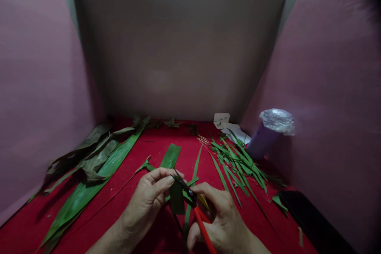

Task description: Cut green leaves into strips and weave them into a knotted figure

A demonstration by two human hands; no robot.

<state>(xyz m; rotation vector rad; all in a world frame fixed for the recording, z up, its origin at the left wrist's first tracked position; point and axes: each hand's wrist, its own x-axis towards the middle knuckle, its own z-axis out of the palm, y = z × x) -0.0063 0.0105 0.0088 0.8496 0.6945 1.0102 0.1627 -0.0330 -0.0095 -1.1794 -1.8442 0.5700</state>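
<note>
My right hand point(224, 215) is closed round a pair of scissors point(191, 195) with black blades and red handles. Its blades point up and left, slightly parted, and reach the fingertips of my left hand point(146, 198). Thumb and forefinger of the left hand are pinched together; whatever lies between them is too small to make out. Beneath both hands lies a wide green leaf piece point(171, 155), crossed by narrow green strips point(195, 165). A thin stalk with a curled green tip point(145, 163) lies left of the left hand.
Long leaves point(79, 197), some withered, lie at left on the red cloth point(126, 184). At right are a heap of cut green strips point(238, 162), thin sticks point(203, 139), papers point(236, 133), a foil-topped purple cup point(262, 141) and a black phone-like slab point(312, 222). Panels point(178, 55) enclose the space.
</note>
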